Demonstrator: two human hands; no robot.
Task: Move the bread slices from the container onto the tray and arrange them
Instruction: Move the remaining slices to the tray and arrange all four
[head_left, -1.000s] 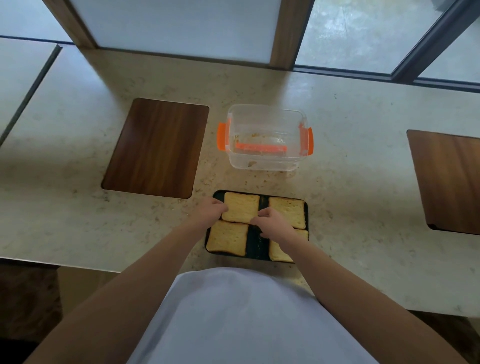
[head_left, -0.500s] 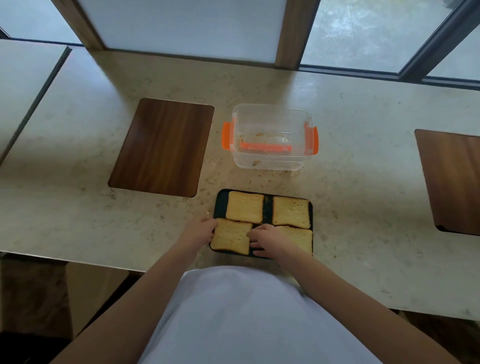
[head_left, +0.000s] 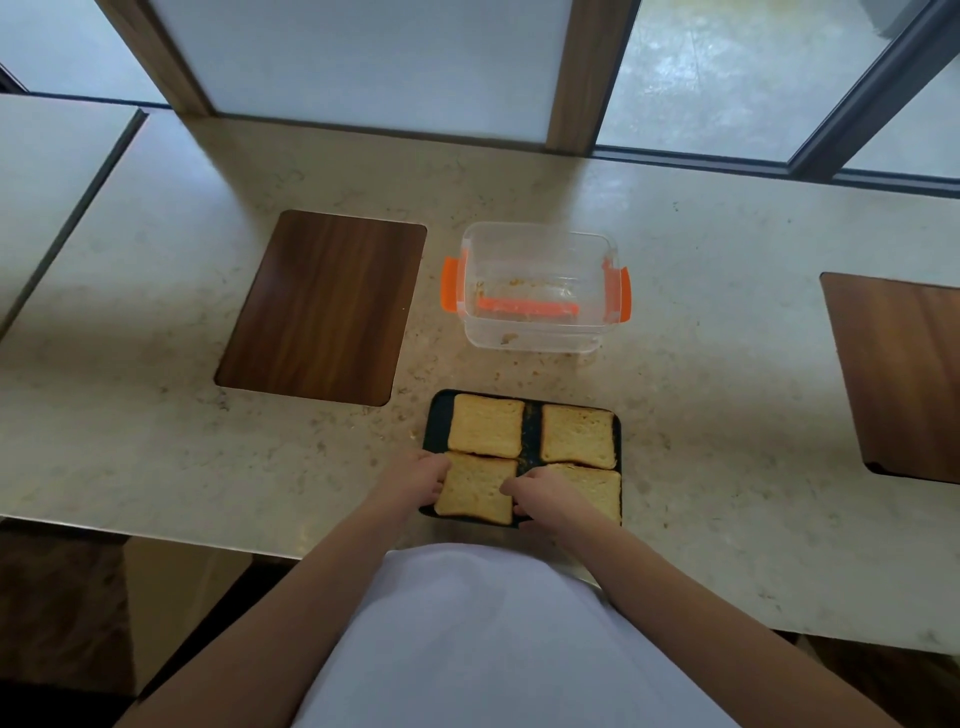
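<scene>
Arranging step: left hand (head_left: 415, 480) and right hand (head_left: 545, 499) pinch one slice (head_left: 475, 488) between them on tray (head_left: 434, 421); container (head_left: 537, 288) beyond emptied. Next: square it up.

Both forearms extend forward and converge. Left hand (head_left: 415, 480) lies knuckles up, fingers curled, tips at the left edge of a slice (head_left: 475, 493). Right hand (head_left: 545, 499) lies palm down, fingertips at that slice's right edge.
</scene>
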